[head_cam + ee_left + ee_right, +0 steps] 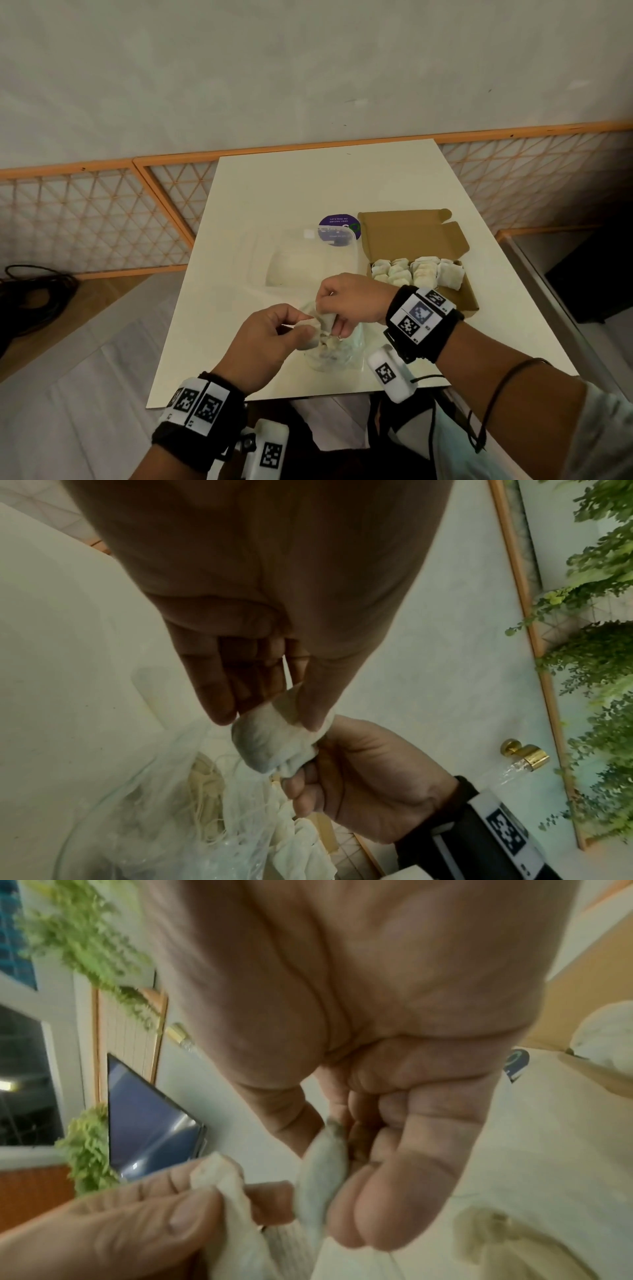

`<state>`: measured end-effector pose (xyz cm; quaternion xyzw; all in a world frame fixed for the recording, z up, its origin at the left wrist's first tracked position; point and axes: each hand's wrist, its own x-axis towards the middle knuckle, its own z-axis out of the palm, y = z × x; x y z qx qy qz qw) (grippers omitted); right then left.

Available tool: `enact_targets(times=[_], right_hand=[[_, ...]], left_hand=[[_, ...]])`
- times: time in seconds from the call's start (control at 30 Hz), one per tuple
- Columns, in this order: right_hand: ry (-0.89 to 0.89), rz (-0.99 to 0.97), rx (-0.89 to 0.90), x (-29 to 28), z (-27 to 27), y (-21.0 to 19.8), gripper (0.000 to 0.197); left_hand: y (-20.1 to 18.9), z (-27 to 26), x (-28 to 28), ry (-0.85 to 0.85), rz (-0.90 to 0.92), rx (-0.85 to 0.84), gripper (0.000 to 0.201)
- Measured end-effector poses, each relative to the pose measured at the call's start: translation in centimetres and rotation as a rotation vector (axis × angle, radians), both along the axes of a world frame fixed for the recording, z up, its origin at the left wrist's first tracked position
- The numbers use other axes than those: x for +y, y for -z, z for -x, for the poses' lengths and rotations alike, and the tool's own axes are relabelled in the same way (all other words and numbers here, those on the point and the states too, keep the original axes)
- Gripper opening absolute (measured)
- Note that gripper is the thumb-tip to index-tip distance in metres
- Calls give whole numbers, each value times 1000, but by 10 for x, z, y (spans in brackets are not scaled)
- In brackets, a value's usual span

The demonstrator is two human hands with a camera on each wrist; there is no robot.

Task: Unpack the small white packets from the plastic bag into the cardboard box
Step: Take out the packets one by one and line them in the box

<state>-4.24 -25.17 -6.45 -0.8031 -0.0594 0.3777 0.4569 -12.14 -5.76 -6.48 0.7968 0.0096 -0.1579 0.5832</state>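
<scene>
Low over the table's front edge my two hands meet above the clear plastic bag (329, 358), which holds more white packets and loose strings (205, 818). My left hand (301, 329) pinches a small white packet (270, 739) between thumb and fingers. My right hand (329, 317) pinches a white packet (322, 1172) right against it. The right wrist view shows two pieces, one in each hand; whether they are joined I cannot tell. The open cardboard box (407, 236) lies to the right, with rows of white packets (418, 274) in it.
A clear plastic container (308, 260) stands behind the hands, left of the box, with a round purple sticker (337, 229) behind it. The white table (308, 185) ends just below the bag. A lattice fence and a wall run behind it.
</scene>
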Motion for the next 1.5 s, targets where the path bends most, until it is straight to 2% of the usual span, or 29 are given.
enact_targets(times=[0.17, 0.27, 0.4, 0.57, 0.67, 0.8, 0.9, 1.0, 1.13, 1.33, 1.5], right_hand=[[168, -269, 116, -11, 14, -5, 8], [280, -403, 122, -18, 21, -6, 3], [366, -488, 74, -28, 26, -8, 6], [383, -509, 8, -37, 32, -15, 9], [402, -542, -2, -40, 35, -18, 8], [387, -559, -38, -40, 41, -21, 7], [356, -563, -68, -39, 46, -23, 4], [316, -533, -108, -38, 49, -27, 5], [303, -455, -170, -42, 50, -35, 18], [190, -370, -248, -46, 46, -37, 30], [119, -373, -234, -45, 47, -35, 32]], left_hand=[[0, -3, -3, -24, 124, 57, 18], [2, -4, -4, -39, 192, 62, 29], [0, -4, -8, -9, 233, 70, 24], [-9, -3, -11, 10, 296, 78, 24], [-15, -5, -16, -34, 338, 60, 29], [-21, -9, -20, -96, 371, 19, 13], [-21, -13, -20, -107, 356, -6, 11], [-22, -16, -19, -103, 304, -50, 21], [-24, -17, -20, -109, 233, -107, 10], [-26, -18, -25, -96, 219, -105, 26], [-25, -21, -29, -116, 181, -127, 12]])
